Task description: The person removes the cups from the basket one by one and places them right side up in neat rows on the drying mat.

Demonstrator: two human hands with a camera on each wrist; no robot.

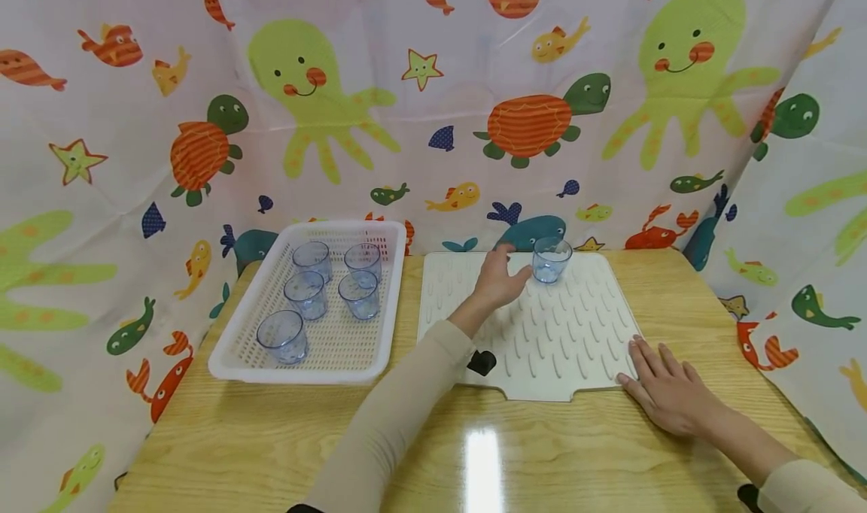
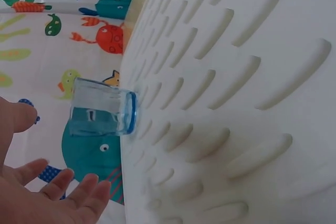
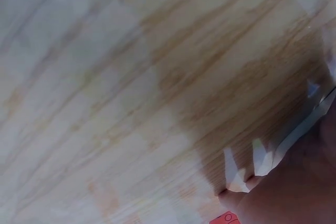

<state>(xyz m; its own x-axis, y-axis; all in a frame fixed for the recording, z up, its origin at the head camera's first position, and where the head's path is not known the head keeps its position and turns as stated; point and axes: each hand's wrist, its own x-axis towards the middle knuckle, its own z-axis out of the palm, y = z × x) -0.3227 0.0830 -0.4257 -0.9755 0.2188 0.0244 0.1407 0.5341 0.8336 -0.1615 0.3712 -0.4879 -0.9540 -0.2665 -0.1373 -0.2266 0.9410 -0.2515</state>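
Blue glass [image 1: 549, 267] beside widely parted, empty left grip [image 1: 500, 278]; right grip [image 1: 667, 389] flat against mat [image 1: 549, 332]

2 beige sleeves [image 1: 396, 415], each with a small black piece [image 1: 482, 362] alongside.

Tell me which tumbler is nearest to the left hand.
The tumbler alone on the white draining board; the other five tumblers stand in the basket, farther away.
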